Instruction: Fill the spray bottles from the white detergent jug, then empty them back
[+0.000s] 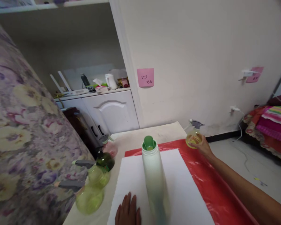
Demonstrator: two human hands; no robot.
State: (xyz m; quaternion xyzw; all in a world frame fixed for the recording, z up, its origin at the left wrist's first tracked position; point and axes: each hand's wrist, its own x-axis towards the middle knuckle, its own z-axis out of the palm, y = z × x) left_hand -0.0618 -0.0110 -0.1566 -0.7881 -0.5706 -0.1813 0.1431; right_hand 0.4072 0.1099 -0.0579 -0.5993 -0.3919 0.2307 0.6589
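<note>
My right hand (203, 146) is wrapped round a clear spray bottle (194, 137) with yellow liquid and a grey trigger head, at the far right of the table. Flat on a white sheet (131, 175) lies my left hand (128, 210), fingers stretched out and holding nothing. Just right of it stands a tall pale bottle (154, 178) without a cap, a green spout showing in its neck. Its lower part is blurred.
Along the table's left side stand several spray bottles: two yellow-green ones (90, 200), a dark green one (105, 161) and a pink one (110, 149). Red plastic (201, 175) lies under the white sheet. A floral curtain (25, 140) hangs at left; the wall (189, 62) is behind.
</note>
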